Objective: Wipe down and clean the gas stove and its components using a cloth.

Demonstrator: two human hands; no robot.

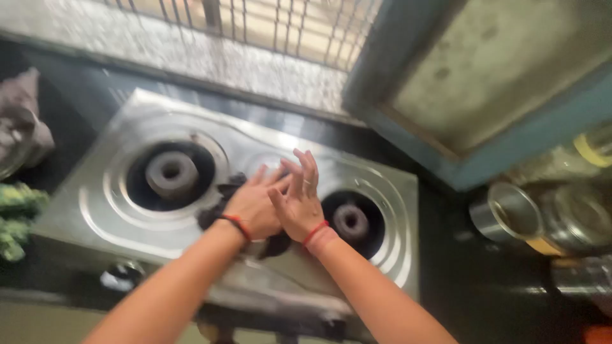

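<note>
A steel two-burner gas stove (382, 191) stands on a black counter. My left hand (254, 207) lies palm down on a dark cloth (211, 214) that is bunched on the stove top between the two burners. My right hand (298, 202) is right beside it, touching its edge, with fingers spread and raised and nothing in it. Each wrist wears a red thread. Part of the cloth shows below the hands; the rest is hidden under my left palm.
The left burner (171, 173) and right burner (350, 221) are bare, without pan supports. A knob (122, 275) sits on the stove's front. Steel tins (507, 213) and jars (577, 216) crowd the right. Green vegetables (16, 220) and a grey rag (22, 121) lie at the left. An open blue-framed shutter (529, 137) hangs overhead.
</note>
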